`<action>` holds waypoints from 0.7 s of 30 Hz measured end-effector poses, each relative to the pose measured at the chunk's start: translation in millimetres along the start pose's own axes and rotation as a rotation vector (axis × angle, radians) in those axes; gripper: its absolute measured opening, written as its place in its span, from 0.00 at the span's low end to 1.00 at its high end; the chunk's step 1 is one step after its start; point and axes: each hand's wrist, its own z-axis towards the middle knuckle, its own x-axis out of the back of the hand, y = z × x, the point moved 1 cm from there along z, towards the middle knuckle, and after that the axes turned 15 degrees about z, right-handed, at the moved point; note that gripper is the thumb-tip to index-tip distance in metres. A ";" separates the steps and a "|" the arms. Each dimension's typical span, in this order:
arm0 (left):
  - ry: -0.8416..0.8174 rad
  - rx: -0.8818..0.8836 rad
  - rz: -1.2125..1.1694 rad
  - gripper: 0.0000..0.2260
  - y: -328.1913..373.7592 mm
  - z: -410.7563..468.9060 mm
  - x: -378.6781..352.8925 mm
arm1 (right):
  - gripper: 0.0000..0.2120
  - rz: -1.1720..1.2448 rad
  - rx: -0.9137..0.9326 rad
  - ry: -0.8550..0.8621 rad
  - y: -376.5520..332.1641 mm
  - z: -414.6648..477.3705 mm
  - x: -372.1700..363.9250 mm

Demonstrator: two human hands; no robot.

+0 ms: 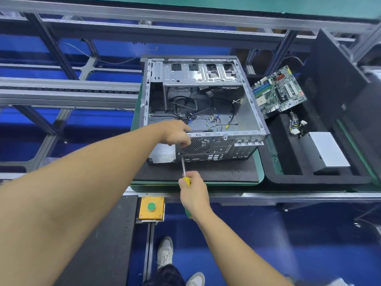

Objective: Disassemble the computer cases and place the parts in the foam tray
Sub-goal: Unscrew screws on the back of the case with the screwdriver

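Aluminium conveyor framing surrounds the station. Open computer case [245,108] lies on a black mat [216,172] at centre. Left hand [177,134] curls its fingers over the case's rear edge. Right hand [193,191], at 6 o'clock of it, grips a yellow-handled screwdriver [183,166], tip against the rear panel. Foam tray [288,162] at 3 o'clock holds a motherboard [278,91] and a power supply [327,150].

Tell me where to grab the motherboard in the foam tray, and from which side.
Pinch the motherboard by its two long edges, coming from above. It lies tilted at the far end of the foam tray, component side up, so its edges likely stand clear, while the face is crowded with slots and chips.
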 end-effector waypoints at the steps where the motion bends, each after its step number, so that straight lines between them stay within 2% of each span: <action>1: 0.001 0.001 0.002 0.10 0.0 0.2 -0.2 | 0.10 -0.119 0.035 0.021 -2.6 0.0 0.0; 3: 0.002 0.001 0.003 0.09 0.4 -0.2 -0.4 | 0.15 -0.126 0.034 -0.030 -5.9 1.3 0.4; 6: 0.005 -0.003 -0.018 0.09 1.3 -2.3 -0.2 | 0.15 0.166 -0.079 -0.176 -0.2 5.1 6.3; 10: 0.006 0.000 -0.035 0.09 2.2 -3.3 0.0 | 0.12 0.344 -0.176 -0.315 7.0 11.5 14.8; 12: 0.011 0.000 -0.047 0.10 1.6 -2.9 -0.3 | 0.12 0.454 -0.297 -0.354 3.5 13.2 16.9; 15: 0.028 -0.001 -0.041 0.12 -0.4 -1.7 -0.8 | 0.17 0.655 -0.475 -0.422 -4.0 12.8 22.9; 18: 0.026 -0.005 -0.043 0.10 -0.6 -0.7 -1.4 | 0.15 0.745 -0.462 -0.460 -7.9 11.0 25.0; 21: 0.025 -0.006 -0.040 0.09 -0.8 -0.5 -1.2 | 0.13 0.676 -0.383 -0.505 -7.5 5.7 19.3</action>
